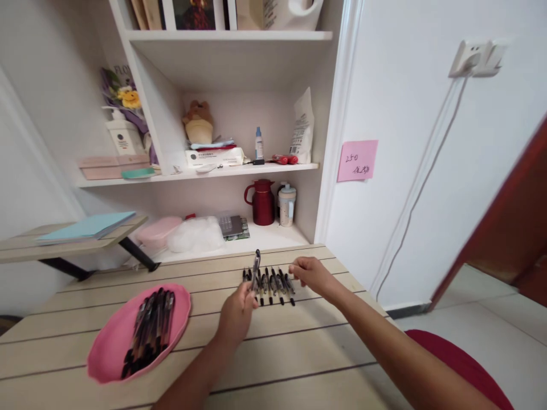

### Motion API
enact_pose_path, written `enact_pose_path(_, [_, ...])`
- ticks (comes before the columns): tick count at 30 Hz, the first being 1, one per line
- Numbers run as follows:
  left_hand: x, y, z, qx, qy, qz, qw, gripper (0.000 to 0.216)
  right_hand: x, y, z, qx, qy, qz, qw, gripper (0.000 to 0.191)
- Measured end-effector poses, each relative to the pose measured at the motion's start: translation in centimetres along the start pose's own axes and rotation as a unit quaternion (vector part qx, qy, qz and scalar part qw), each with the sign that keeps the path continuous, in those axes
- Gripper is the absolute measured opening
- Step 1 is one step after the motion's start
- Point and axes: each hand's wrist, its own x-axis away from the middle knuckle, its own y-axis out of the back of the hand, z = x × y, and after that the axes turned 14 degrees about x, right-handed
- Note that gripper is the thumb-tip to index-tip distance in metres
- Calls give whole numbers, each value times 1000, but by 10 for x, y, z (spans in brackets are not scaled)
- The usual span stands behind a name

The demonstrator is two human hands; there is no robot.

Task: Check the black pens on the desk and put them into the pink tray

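My left hand [237, 313] is closed around the lower end of a black and clear pen [256, 266], which it holds up above the table. Just right of it, several black-tipped pens [276, 286] lie side by side in a row, pointing away from me. My right hand [308, 272] hovers at the row's right end with fingers curled together; whether anything sits between them is hidden. Off to the left, a pink scalloped plate [99, 350] carries a pile of dark pens [152, 327].
The slatted wooden table [273, 353] meets a white shelf unit [231, 36]. On its lowest board stand a red jug [263, 204] and a pale cup [286, 206]. A raised stand [81, 246] with blue paper [88, 226] is at left. A red stool [457, 364] is at right.
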Motion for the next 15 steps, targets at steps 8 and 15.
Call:
enact_pose_path(8, [25,139,28,-237,130,-83,959,24,43,-12,-87,178,-27,-18,983,32])
enact_pose_path(15, [49,182,52,-313,202,-100,923,27,41,-14,-97,154,-38,-1,987,29])
